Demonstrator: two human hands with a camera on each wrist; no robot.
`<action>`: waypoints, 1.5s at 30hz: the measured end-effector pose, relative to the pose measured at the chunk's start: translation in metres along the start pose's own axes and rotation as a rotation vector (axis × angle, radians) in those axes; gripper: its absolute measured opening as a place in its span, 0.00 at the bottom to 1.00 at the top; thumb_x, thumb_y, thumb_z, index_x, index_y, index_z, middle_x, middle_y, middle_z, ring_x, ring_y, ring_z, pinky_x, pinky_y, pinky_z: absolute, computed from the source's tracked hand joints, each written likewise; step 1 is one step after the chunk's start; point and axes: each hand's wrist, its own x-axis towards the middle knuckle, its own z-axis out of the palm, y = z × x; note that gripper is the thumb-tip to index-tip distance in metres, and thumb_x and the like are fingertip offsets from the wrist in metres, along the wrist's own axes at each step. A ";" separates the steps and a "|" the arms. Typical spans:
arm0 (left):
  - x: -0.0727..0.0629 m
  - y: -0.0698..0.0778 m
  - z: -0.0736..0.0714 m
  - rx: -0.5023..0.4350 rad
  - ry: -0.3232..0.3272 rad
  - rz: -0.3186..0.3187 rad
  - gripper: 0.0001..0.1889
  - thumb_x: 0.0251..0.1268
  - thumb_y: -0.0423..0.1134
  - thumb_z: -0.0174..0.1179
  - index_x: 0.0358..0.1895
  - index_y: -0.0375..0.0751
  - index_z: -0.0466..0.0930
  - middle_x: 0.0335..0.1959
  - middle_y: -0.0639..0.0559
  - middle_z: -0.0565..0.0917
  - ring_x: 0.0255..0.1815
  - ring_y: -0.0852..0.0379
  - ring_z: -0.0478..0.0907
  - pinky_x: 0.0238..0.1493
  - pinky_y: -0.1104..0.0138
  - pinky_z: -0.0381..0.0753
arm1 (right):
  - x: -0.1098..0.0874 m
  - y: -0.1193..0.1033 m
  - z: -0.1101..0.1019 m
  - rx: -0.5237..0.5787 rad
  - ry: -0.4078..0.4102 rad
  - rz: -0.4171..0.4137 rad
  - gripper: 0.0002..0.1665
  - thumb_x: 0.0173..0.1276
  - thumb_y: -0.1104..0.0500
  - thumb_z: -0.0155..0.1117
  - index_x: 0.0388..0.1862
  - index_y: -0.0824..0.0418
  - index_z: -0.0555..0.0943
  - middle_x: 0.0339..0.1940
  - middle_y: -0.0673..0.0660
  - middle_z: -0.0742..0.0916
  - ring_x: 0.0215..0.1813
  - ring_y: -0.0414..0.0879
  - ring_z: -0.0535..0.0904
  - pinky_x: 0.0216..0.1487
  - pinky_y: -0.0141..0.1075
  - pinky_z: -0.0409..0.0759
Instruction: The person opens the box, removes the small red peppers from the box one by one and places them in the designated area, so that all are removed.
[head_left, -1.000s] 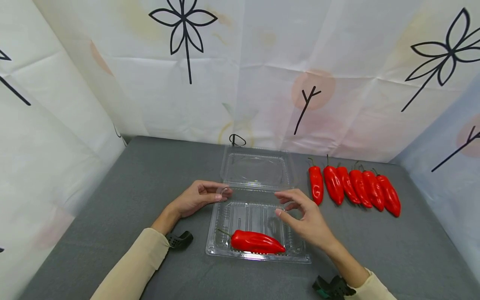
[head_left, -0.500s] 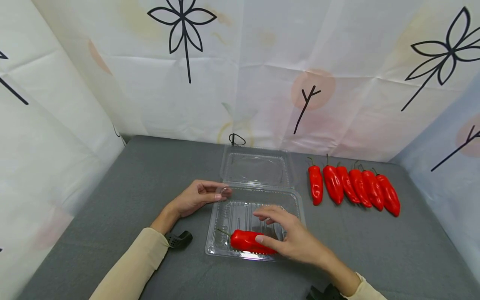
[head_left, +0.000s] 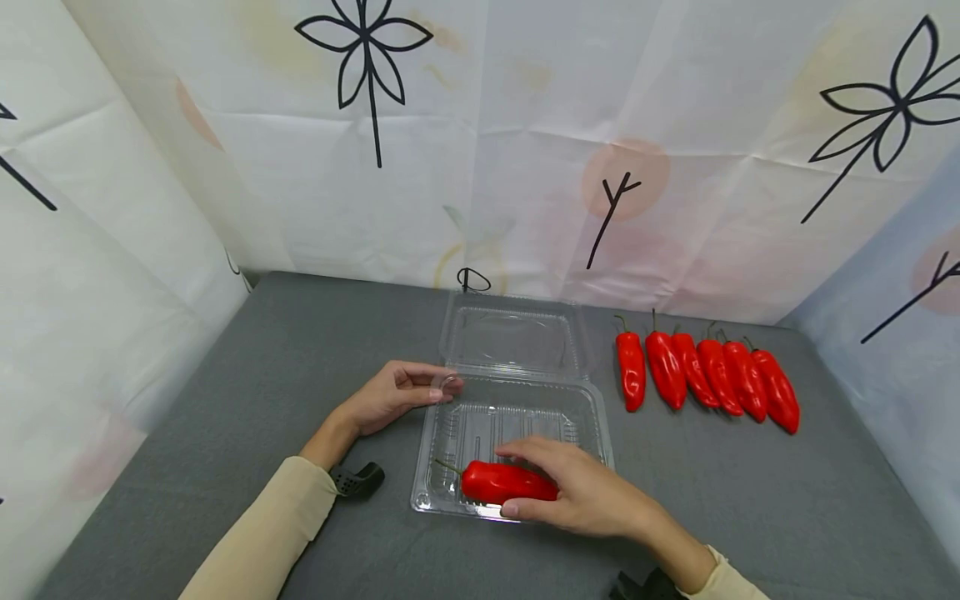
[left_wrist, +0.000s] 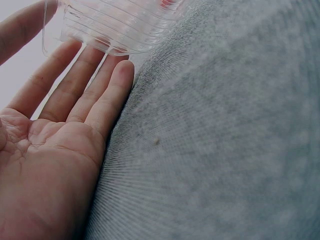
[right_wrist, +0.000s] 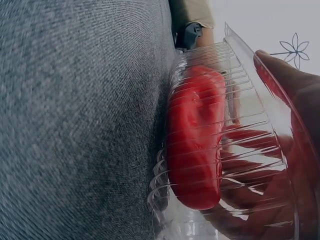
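Note:
A clear plastic clamshell container (head_left: 606,433) lies opened out on the table, lid toward the back. One red pepper (head_left: 491,483) lies crosswise along the near side of its base, stem to the left. At the base's far left corner my left hand (head_left: 386,400) holds the edge; thumb and fingers are on either side of the rim in the left wrist view. My right hand (head_left: 581,492) covers the pepper's right end, thumb on the near side and fingers on the far side, with a gap above the pepper. The right wrist view shows this pepper (right_wrist: 195,135) through the ribbed wall.
Several red peppers (head_left: 720,375) lie in a row at the back right of the grey table (head_left: 330,317). Behind the container's lid (head_left: 517,337), a printed white cloth (head_left: 540,167) hangs as a backdrop, and more cloth stands at both sides.
My right hand has moved from above the container's right edge leftward and toward me, then down around the pepper's right end. My left hand and the container have not moved.

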 end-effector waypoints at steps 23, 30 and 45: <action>0.000 0.001 0.002 0.012 0.003 -0.005 0.26 0.69 0.31 0.64 0.65 0.18 0.71 0.62 0.29 0.78 0.63 0.48 0.79 0.65 0.57 0.78 | 0.000 0.002 -0.001 0.083 -0.032 0.028 0.24 0.68 0.36 0.67 0.60 0.42 0.82 0.45 0.40 0.82 0.45 0.39 0.78 0.39 0.31 0.83; 0.000 0.001 0.002 0.004 -0.007 0.002 0.26 0.69 0.31 0.65 0.65 0.18 0.71 0.62 0.29 0.79 0.63 0.48 0.79 0.65 0.57 0.78 | -0.001 0.005 -0.006 0.246 -0.055 0.000 0.22 0.69 0.44 0.70 0.60 0.43 0.82 0.48 0.45 0.83 0.46 0.44 0.79 0.40 0.36 0.85; -0.001 0.001 0.001 0.021 -0.006 -0.005 0.27 0.69 0.31 0.65 0.66 0.19 0.71 0.62 0.28 0.78 0.64 0.46 0.79 0.64 0.57 0.78 | -0.002 0.006 -0.010 0.306 -0.027 -0.102 0.20 0.70 0.53 0.70 0.60 0.49 0.83 0.51 0.47 0.86 0.50 0.45 0.80 0.49 0.39 0.84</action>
